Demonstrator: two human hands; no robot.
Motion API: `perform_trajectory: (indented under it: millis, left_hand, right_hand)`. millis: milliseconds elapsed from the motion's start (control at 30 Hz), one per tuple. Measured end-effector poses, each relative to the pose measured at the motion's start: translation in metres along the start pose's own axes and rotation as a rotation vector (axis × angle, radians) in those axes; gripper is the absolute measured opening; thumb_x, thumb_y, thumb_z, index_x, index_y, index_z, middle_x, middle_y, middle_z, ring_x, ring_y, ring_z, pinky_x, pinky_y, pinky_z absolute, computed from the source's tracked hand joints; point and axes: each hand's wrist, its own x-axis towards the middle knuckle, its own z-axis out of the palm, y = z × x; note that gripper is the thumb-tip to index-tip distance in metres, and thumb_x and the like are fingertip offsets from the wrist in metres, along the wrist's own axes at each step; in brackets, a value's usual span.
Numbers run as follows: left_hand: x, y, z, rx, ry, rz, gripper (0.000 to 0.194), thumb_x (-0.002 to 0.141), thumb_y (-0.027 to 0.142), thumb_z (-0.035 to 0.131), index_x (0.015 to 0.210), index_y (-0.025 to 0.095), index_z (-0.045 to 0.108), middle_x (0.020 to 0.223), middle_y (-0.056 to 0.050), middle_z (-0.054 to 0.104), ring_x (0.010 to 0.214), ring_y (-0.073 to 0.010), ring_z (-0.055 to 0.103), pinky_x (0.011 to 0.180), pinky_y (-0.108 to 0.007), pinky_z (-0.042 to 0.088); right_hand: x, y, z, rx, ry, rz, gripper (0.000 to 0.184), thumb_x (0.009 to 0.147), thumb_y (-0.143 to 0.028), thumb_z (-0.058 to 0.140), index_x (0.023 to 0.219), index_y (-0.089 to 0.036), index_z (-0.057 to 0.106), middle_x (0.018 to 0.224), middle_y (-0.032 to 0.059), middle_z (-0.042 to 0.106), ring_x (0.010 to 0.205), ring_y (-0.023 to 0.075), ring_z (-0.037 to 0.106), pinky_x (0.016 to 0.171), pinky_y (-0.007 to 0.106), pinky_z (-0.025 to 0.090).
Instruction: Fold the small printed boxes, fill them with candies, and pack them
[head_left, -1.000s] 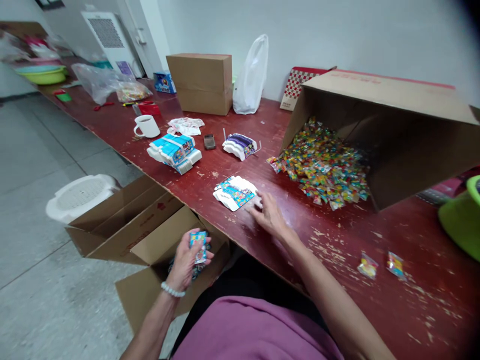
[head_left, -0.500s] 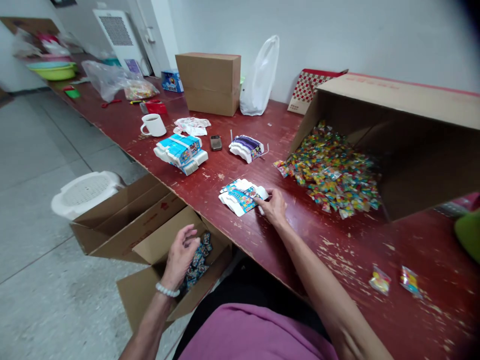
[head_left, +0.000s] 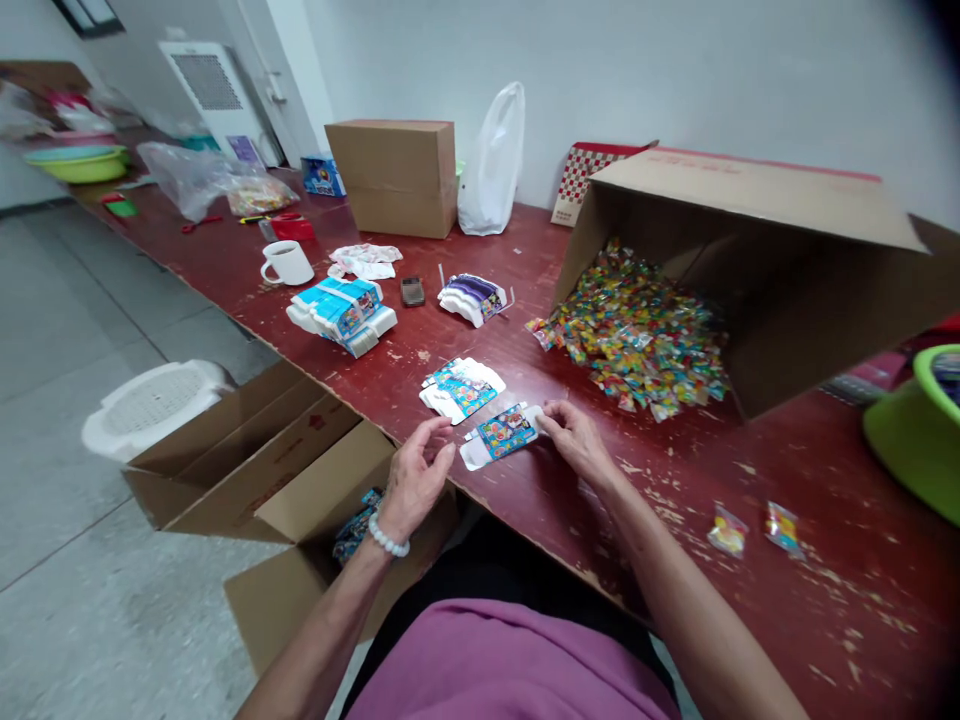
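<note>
My right hand (head_left: 576,437) pinches the right end flap of a flattened blue candy carton (head_left: 507,432), held just over the table's front part. To the left of that carton is my left hand (head_left: 420,468), its fingers apart and nothing in them, with a pale bead bracelet at the wrist. Just behind the held carton lies a small stack of flat blue cartons (head_left: 463,388). Below my left forearm, an open cardboard box (head_left: 322,490) contains dark blue packets (head_left: 358,525), partly hidden by the arm.
Wrapped candies (head_left: 637,335) spill from a large tipped cardboard box (head_left: 750,200) on the right. Two loose candies (head_left: 727,531) lie near the front. Farther back are banded blue cartons (head_left: 341,308), purple cartons (head_left: 472,298), a white mug (head_left: 288,263) and a white stool (head_left: 157,405).
My right hand has drawn one carton off the stack, toward me and to the right. My left hand has risen from over the box of packets to the table edge.
</note>
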Motion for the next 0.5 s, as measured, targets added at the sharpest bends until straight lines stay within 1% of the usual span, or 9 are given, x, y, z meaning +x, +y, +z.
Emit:
perform_trajectory:
  millis: [100, 167, 200, 267, 333, 400, 433, 467, 500]
  left_hand:
    - [0.002, 0.011, 0.007, 0.006, -0.022, -0.004, 0.034, 0.085, 0.033, 0.061, 0.116, 0.018, 0.064, 0.108, -0.008, 0.068, 0.092, -0.0186, 0.065, 0.082, -0.031, 0.051]
    - [0.003, 0.022, 0.008, -0.026, -0.06, -0.034, 0.038, 0.084, 0.037, 0.064, 0.117, 0.018, 0.064, 0.107, -0.008, 0.069, 0.09, -0.0188, 0.065, 0.08, -0.03, 0.051]
    - [0.003, 0.029, 0.008, -0.053, -0.108, -0.059, 0.04, 0.084, 0.039, 0.065, 0.118, 0.019, 0.064, 0.109, -0.008, 0.07, 0.091, -0.0192, 0.065, 0.08, -0.03, 0.051]
    - [0.002, 0.041, 0.009, -0.147, -0.27, -0.13, 0.044, 0.084, 0.043, 0.066, 0.121, 0.019, 0.064, 0.113, -0.008, 0.07, 0.095, -0.0205, 0.065, 0.083, -0.03, 0.05]
    - [-0.002, 0.05, 0.013, -0.325, -0.528, -0.234, 0.045, 0.084, 0.045, 0.067, 0.119, 0.018, 0.066, 0.114, -0.01, 0.071, 0.098, -0.0222, 0.066, 0.086, -0.032, 0.049]
    - [-0.008, 0.054, 0.021, -0.554, -0.8, -0.358, 0.047, 0.079, 0.046, 0.071, 0.115, 0.015, 0.068, 0.109, -0.012, 0.072, 0.093, -0.0236, 0.069, 0.085, -0.034, 0.05]
    - [-0.012, 0.054, 0.026, -0.663, -0.906, -0.408, 0.049, 0.075, 0.046, 0.076, 0.111, 0.014, 0.068, 0.104, -0.013, 0.073, 0.088, -0.024, 0.07, 0.082, -0.035, 0.052]
    - [-0.016, 0.054, 0.031, -0.756, -0.982, -0.446, 0.051, 0.07, 0.046, 0.08, 0.108, 0.013, 0.069, 0.099, -0.014, 0.074, 0.083, -0.0245, 0.071, 0.079, -0.035, 0.053]
    - [-0.02, 0.053, 0.036, -0.832, -1.027, -0.474, 0.054, 0.064, 0.045, 0.083, 0.105, 0.013, 0.069, 0.094, -0.013, 0.074, 0.079, -0.0251, 0.072, 0.076, -0.036, 0.054]
  right_hand:
    - [-0.01, -0.009, -0.012, 0.043, -0.047, -0.006, 0.03, 0.074, -0.05, 0.065, 0.072, -0.02, 0.058, 0.073, 0.0003, 0.06, 0.071, 0.0178, 0.054, 0.068, 0.029, 0.041]
    - [-0.019, -0.018, -0.019, 0.09, -0.127, -0.015, 0.03, 0.078, -0.05, 0.064, 0.077, -0.02, 0.059, 0.073, -0.0004, 0.059, 0.069, 0.0167, 0.053, 0.067, 0.028, 0.041]
    - [-0.023, -0.023, -0.022, 0.123, -0.187, -0.023, 0.029, 0.08, -0.048, 0.064, 0.079, -0.02, 0.06, 0.073, -0.0005, 0.059, 0.07, 0.0163, 0.053, 0.068, 0.028, 0.042]
    - [-0.033, -0.034, -0.027, 0.197, -0.317, -0.04, 0.024, 0.084, -0.044, 0.064, 0.083, -0.02, 0.062, 0.078, -0.0003, 0.06, 0.074, 0.0158, 0.054, 0.071, 0.027, 0.042]
    - [-0.042, -0.045, -0.028, 0.256, -0.401, -0.057, 0.021, 0.086, -0.04, 0.064, 0.087, -0.02, 0.063, 0.081, -0.0004, 0.06, 0.077, 0.0154, 0.054, 0.073, 0.027, 0.042]
    - [-0.049, -0.055, -0.027, 0.291, -0.417, -0.062, 0.02, 0.086, -0.04, 0.066, 0.088, -0.02, 0.063, 0.081, -0.0005, 0.06, 0.077, 0.0151, 0.054, 0.074, 0.027, 0.043]
    - [-0.052, -0.059, -0.025, 0.31, -0.417, -0.056, 0.021, 0.086, -0.04, 0.067, 0.087, -0.02, 0.063, 0.081, -0.0006, 0.06, 0.076, 0.0148, 0.054, 0.072, 0.027, 0.044]
    - [-0.054, -0.063, -0.023, 0.333, -0.419, -0.043, 0.021, 0.085, -0.041, 0.068, 0.086, -0.02, 0.063, 0.079, -0.0008, 0.06, 0.074, 0.0145, 0.054, 0.07, 0.026, 0.044]
    - [-0.057, -0.066, -0.021, 0.359, -0.422, -0.025, 0.022, 0.084, -0.042, 0.068, 0.086, -0.02, 0.063, 0.078, -0.0009, 0.06, 0.072, 0.0142, 0.053, 0.068, 0.026, 0.044]
